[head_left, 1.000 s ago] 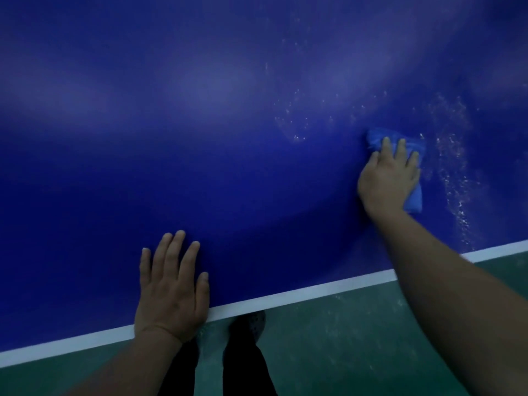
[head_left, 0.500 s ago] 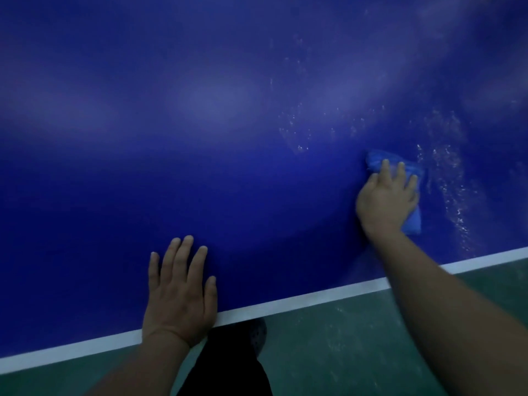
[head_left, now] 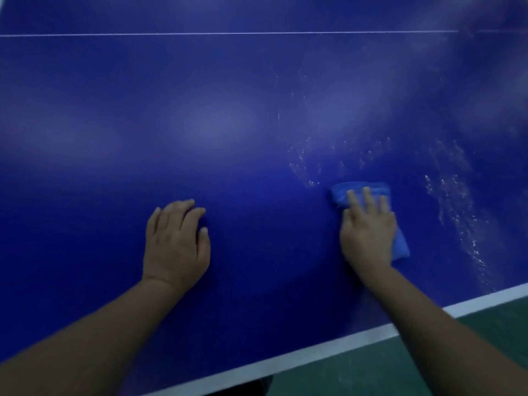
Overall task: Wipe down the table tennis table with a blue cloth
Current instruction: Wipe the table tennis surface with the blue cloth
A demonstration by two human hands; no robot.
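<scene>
because the right hand lies flat, fingers spread, pressing rather than clutching the folded bright blue cloth, its grip is loose and the cloth could slide out mid-stroke. the cloth sits on the dark blue tabletop at about four o'clock, near the white edge line. pale speckled residue at two to three o'clock may only smear. the left hand, empty and curled, braces at seven o'clock.
</scene>
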